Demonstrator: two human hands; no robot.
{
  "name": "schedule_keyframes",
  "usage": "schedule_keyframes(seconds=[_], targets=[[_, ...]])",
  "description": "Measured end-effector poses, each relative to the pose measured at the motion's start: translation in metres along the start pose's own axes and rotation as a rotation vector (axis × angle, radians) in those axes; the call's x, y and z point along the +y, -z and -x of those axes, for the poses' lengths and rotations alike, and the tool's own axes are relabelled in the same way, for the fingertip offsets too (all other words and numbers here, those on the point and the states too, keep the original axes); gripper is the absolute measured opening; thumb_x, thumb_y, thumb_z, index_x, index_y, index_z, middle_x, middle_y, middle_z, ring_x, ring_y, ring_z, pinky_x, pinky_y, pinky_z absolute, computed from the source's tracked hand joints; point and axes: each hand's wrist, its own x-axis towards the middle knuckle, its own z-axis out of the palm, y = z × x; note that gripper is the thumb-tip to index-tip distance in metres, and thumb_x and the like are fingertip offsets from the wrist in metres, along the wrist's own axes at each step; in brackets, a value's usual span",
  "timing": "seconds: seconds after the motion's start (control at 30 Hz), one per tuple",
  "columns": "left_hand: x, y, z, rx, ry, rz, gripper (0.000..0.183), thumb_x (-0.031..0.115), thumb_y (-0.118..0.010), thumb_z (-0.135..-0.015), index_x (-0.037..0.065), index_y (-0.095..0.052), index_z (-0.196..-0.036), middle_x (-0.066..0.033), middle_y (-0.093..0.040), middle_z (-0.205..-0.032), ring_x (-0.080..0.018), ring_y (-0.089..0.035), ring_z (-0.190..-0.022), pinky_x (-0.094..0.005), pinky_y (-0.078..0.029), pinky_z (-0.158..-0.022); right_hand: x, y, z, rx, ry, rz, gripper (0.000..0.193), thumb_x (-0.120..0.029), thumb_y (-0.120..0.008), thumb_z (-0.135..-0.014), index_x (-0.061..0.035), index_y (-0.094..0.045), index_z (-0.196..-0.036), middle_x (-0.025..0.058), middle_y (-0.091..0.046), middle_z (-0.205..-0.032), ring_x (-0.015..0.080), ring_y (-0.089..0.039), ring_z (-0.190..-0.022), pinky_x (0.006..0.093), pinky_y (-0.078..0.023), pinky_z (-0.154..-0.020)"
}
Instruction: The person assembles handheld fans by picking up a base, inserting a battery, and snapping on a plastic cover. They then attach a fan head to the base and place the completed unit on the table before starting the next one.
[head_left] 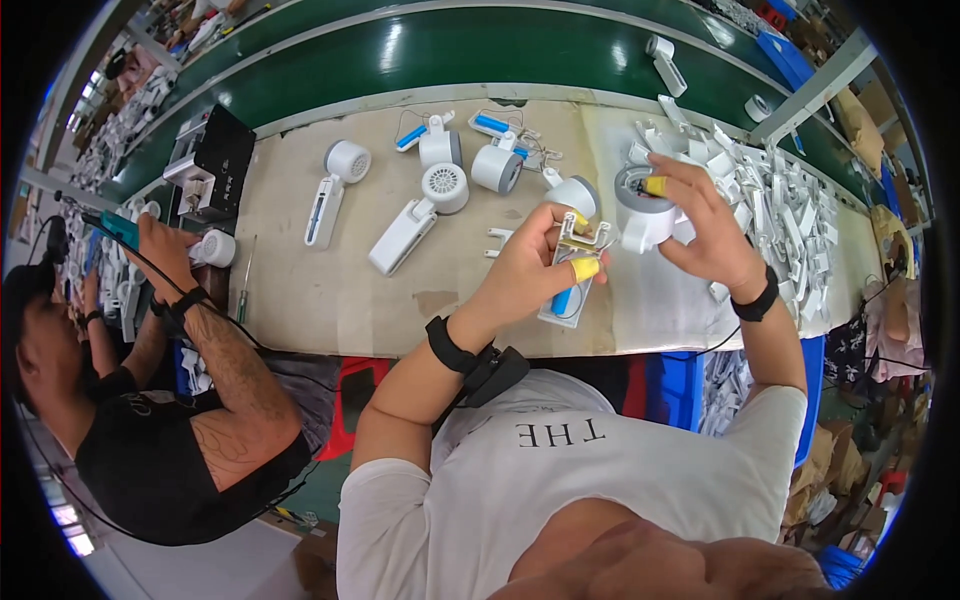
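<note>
My left hand (525, 268) is closed on an opened white fan handle (566, 314), with a blue cylindrical battery showing in it. Yellow wraps cover fingertips of both hands. In my right hand (712, 222) a round white fan head (640, 232) with a grey rim is gripped, its open face turned up. The two parts are held close together over the table; whether a wire joins them I cannot tell. Just behind my left hand lies another white fan head (572, 193), partly covered by my fingers.
Assembled white fans (405, 235) and fan heads with blue batteries (490, 123) lie on the table (300, 285). White plastic parts (790, 215) are heaped at right. A green conveyor (440, 50) runs behind. At left, a co-worker (180, 440) holds a teal tool beside a black box (210, 165).
</note>
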Motion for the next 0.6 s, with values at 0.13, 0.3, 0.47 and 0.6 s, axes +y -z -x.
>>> schedule_keyframes(seconds=[0.13, 0.3, 0.47, 0.6], targets=[[0.009, 0.001, 0.002, -0.013, 0.18, 0.154, 0.029, 0.01, -0.048, -0.088, 0.002, -0.036, -0.113, -0.0079, -0.057, -0.088, -0.0163, -0.061, -0.072, -0.028, -0.049, -0.062, -0.001, -0.008, 0.003, -0.006, -0.014, -0.106, 0.063, 0.008, -0.065, -0.057, -0.0086, -0.047, -0.116, 0.0137, -0.044, -0.114, 0.0381, -0.045, -0.116, 0.0396, -0.042, -0.091], [0.007, -0.004, 0.005, 0.052, 0.188, -0.023, 0.022, 0.013, -0.04, -0.09, 0.001, -0.04, -0.109, -0.0075, -0.056, -0.084, -0.0134, -0.057, -0.06, -0.027, -0.045, -0.053, 0.0, -0.006, -0.002, 0.07, 0.21, 0.137, 0.054, 0.009, -0.07, -0.059, -0.0097, -0.054, -0.107, 0.0124, -0.044, -0.11, 0.0414, -0.05, -0.111, 0.0418, -0.047, -0.086], [0.012, -0.005, 0.006, 0.073, 0.175, -0.235, 0.023, 0.013, -0.048, -0.084, 0.0, -0.043, -0.103, -0.0069, -0.057, -0.081, -0.0108, -0.055, -0.059, -0.0264, -0.044, -0.053, -0.006, -0.005, -0.001, 0.085, 0.212, 0.178, 0.054, 0.008, -0.071, -0.057, -0.0126, -0.058, -0.105, 0.0116, -0.047, -0.108, 0.0421, -0.051, -0.109, 0.0434, -0.049, -0.084], [0.009, -0.005, 0.008, 0.132, 0.135, -0.279, 0.019, 0.011, -0.053, -0.081, 0.004, -0.046, -0.098, -0.0059, -0.057, -0.08, -0.0089, -0.056, -0.064, -0.0244, -0.045, -0.056, -0.01, -0.004, -0.003, 0.085, 0.248, 0.253, 0.057, 0.009, -0.07, -0.054, -0.0146, -0.06, -0.105, 0.0111, -0.049, -0.107, 0.0412, -0.051, -0.109, 0.0425, -0.049, -0.082]])
